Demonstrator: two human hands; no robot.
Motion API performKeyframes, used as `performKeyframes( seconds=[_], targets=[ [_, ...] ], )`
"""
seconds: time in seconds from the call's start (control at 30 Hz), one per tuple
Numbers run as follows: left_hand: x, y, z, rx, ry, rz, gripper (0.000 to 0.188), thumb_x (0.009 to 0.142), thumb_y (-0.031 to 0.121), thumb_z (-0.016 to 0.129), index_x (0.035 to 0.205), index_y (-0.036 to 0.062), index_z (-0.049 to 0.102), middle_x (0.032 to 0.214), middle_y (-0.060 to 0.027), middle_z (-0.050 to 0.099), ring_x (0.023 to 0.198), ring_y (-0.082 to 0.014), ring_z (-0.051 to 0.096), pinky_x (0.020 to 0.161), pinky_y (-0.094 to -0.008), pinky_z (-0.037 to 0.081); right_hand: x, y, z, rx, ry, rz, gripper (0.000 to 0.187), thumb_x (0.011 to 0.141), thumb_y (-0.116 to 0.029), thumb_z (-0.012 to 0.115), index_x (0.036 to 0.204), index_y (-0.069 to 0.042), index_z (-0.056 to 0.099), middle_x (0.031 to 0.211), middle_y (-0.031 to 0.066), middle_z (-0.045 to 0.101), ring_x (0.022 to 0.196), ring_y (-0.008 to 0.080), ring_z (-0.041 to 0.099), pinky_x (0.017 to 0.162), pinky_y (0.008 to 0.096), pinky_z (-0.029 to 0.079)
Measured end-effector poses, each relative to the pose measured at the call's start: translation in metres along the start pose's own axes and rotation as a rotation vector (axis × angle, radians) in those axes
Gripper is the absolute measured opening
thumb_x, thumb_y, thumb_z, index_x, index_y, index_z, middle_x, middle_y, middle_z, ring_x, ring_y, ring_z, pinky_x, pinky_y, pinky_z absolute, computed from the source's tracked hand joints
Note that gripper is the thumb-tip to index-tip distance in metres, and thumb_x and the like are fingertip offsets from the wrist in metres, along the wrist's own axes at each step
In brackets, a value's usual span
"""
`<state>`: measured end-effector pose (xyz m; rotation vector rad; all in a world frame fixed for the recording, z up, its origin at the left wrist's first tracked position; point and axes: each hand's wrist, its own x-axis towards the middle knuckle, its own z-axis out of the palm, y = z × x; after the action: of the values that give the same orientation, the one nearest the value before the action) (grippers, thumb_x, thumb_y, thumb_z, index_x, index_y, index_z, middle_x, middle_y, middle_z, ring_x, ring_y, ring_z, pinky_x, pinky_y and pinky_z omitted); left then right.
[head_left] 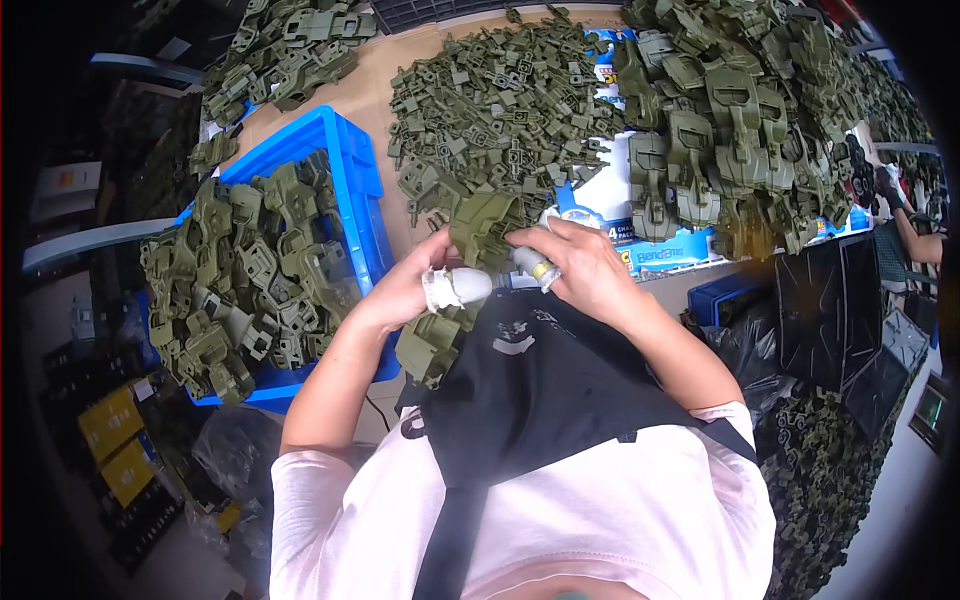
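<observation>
An olive-green plastic toy vehicle body is held in front of my black apron. My left hand is closed around it, its white-wrapped thumb lying across the piece. An olive section also shows below that thumb and appears to be part of the same body. My right hand is at the right end of the body with its fingers pinched together. White wrapping covers some of these fingers too. Whatever sits between the right fingertips is hidden.
A blue bin full of similar bodies stands at left. Ahead lies a heap of small green parts on the table. Larger green bodies are piled on printed cardboard at right. A co-worker's arm shows at far right.
</observation>
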<state>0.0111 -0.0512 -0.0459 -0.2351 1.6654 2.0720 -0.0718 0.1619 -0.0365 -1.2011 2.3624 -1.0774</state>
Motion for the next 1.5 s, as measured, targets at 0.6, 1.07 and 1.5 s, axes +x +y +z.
performKeyframes(
  seconds=[0.6,1.07,1.5],
  targets=[
    [-0.008,-0.023,-0.023,-0.006,0.326,-0.207,0.04,0.086,0.012,0.055,0.125,0.0069,0.045,0.109,-0.0077,0.058,0.09,-0.0164,0.061,0.076,-0.0274,0.051,0.028,0.045,0.004,0.471,-0.06,-0.063,0.032,0.079,-0.009,0.059,0.111,-0.013,0.06,0.092,0.0124,0.062,0.092,0.0307,0.059,0.082,0.0351,0.047],
    [-0.003,-0.038,-0.011,-0.828,0.307,-0.11,0.05,0.079,0.041,0.061,0.109,0.0016,0.056,0.089,-0.0162,0.065,0.077,-0.0243,0.065,0.07,-0.0336,0.054,0.031,0.101,-0.024,-0.275,-0.261,0.061,0.037,0.068,-0.012,0.071,0.1,-0.006,0.052,0.081,0.0141,0.062,0.074,0.0306,0.063,0.067,0.0379,0.049],
    [0.014,-0.033,0.018,-0.785,0.302,-0.244,0.038,0.083,0.037,0.059,0.104,0.004,0.057,0.088,-0.0108,0.063,0.075,-0.0205,0.064,0.063,-0.0345,0.055,-0.009,-0.01,0.003,0.097,-0.408,-0.204,0.044,0.063,0.008,0.054,0.103,-0.007,0.061,0.092,0.0126,0.062,0.086,0.0321,0.061,0.075,0.0386,0.049]
  ],
)
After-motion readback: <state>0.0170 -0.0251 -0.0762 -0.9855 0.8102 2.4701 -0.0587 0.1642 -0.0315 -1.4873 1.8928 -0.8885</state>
